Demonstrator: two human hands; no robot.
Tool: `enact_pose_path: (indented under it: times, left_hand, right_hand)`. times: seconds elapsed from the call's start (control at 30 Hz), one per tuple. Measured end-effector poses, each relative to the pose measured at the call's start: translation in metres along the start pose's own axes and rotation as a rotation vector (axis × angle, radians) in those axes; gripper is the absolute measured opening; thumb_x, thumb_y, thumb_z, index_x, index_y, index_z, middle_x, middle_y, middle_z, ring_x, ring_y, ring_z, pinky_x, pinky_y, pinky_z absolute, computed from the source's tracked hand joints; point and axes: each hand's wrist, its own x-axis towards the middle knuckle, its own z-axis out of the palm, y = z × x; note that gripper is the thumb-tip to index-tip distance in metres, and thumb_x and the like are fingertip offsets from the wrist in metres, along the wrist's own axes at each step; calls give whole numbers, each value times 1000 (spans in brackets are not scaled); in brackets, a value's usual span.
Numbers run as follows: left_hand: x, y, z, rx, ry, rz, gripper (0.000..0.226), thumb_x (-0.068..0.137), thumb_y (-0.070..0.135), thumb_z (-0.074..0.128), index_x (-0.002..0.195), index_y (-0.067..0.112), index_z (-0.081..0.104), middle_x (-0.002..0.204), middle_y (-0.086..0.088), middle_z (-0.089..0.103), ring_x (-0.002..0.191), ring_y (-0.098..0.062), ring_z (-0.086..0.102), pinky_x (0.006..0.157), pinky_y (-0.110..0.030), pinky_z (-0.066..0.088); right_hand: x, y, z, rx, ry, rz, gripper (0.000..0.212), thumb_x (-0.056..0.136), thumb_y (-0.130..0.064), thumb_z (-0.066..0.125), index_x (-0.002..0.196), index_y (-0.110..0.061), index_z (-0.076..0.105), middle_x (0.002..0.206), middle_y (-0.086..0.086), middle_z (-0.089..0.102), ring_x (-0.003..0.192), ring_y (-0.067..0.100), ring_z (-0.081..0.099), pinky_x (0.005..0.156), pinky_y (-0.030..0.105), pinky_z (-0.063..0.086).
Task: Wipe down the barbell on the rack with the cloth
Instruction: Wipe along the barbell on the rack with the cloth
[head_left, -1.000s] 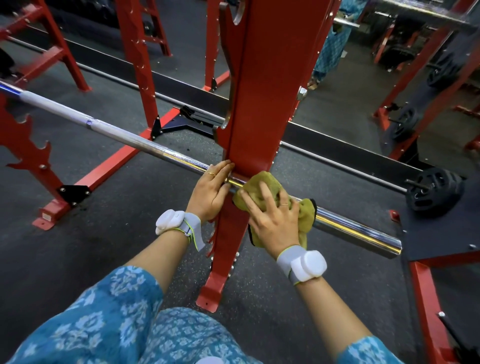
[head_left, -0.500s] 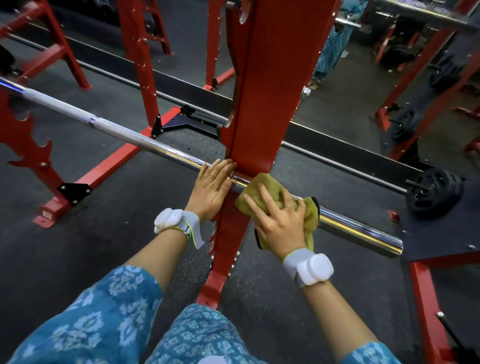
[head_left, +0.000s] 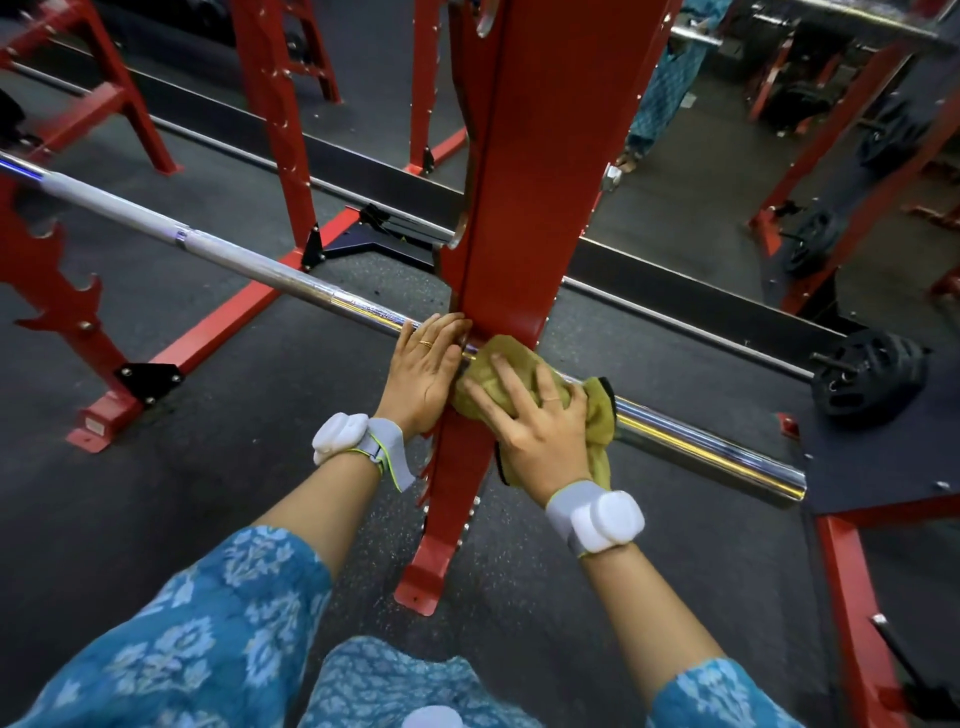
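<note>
Shifted toward the upright (head_left: 524, 218), right hand (head_left: 535, 426) presses cloth (head_left: 597, 410) around barbell (head_left: 249, 262) slanting upper-left to lower-right.

left hand (head_left: 423, 371) flat, fingers together, palm down; right hand (head_left: 535, 431) fingers spread, pressing down; both forearms extended.

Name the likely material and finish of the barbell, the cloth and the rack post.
Barbell: likely chromed steel, with mirror-like reflections. Cloth: soft olive fabric, perhaps microfibre; it bunches and folds. Rack post: seemingly steel, painted glossy red, with bolts showing.
</note>
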Motion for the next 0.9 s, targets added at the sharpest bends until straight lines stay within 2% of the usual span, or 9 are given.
enact_pose_path:
  times: [0.17, 0.37, 0.43, 0.53, 0.6, 0.67, 0.73, 0.8, 0.9]
  left_hand:
    - [0, 0, 1, 3, 10, -8, 58, 96, 39, 14, 130, 13, 53, 136, -2, 50, 132, -19, 35, 112, -30, 4]
    - [1, -1, 4, 20, 50, 10, 58, 98, 39, 15, 126, 11, 56, 132, -4, 54, 126, -19, 42, 110, -27, 8]
    - [1, -2, 3, 11, 47, 23, 62, 99, 43, 11, 125, 10, 56, 131, -4, 54, 125, -18, 41, 109, -28, 9]
    - [1, -3, 2, 42, 31, 41, 57, 98, 39, 14, 127, 12, 55, 133, -3, 53, 126, -20, 42, 110, -33, 12]
    - [1, -3, 1, 42, 34, 33, 54, 97, 37, 16, 128, 13, 54, 133, -2, 52, 126, -19, 42, 110, -36, 13]
    - [0, -2, 2, 24, 31, 25, 54, 97, 37, 17, 129, 14, 54, 134, -1, 52, 127, -17, 40, 111, -37, 12]
    - [0, 0, 2, 23, 39, 22, 53, 97, 37, 18, 129, 14, 54, 134, -1, 52, 127, -17, 40, 111, -38, 13]
    - [0, 1, 2, 19, 46, 18, 52, 97, 36, 19, 129, 13, 54, 134, -2, 52, 127, -17, 39, 111, -37, 12]
    - [-1, 1, 5, 26, 54, 16, 52, 97, 36, 20, 128, 12, 54, 133, -3, 52, 127, -17, 39, 111, -36, 12]
  right_hand:
    - [-34, 14, -4, -66, 9, -3, 56, 83, -9, 51, 132, -37, 54, 143, 2, 40, 113, 36, 45, 82, 50, 34]
    - [8, -7, 3, -1, -19, 81, 49, 80, -18, 53, 125, -38, 60, 132, 3, 58, 109, 35, 44, 82, 48, 31]
    - [14, -12, 4, 1, -9, 59, 47, 82, -17, 51, 124, -37, 61, 132, 3, 58, 109, 34, 43, 82, 48, 31]
    - [3, -6, 3, -20, -1, -5, 49, 87, -14, 45, 129, -37, 58, 137, 2, 54, 110, 34, 44, 82, 48, 34]
    - [-18, 6, 0, -46, 3, -19, 53, 85, -13, 49, 132, -38, 54, 139, 2, 50, 110, 35, 46, 83, 48, 36]
    - [-42, 20, -6, -81, 0, 22, 58, 81, -18, 60, 134, -39, 50, 142, 2, 45, 110, 35, 47, 84, 48, 36]
    - [-50, 28, -13, -98, -20, 103, 59, 80, -32, 63, 136, -40, 47, 143, 1, 40, 111, 35, 45, 84, 47, 36]
    - [-38, 28, -18, -59, -58, 236, 55, 81, -42, 56, 135, -39, 46, 143, 2, 41, 111, 35, 44, 85, 48, 37]
    - [2, 20, -18, 74, -172, 340, 54, 75, -48, 46, 124, -31, 61, 133, 6, 56, 104, 40, 53, 83, 54, 43]
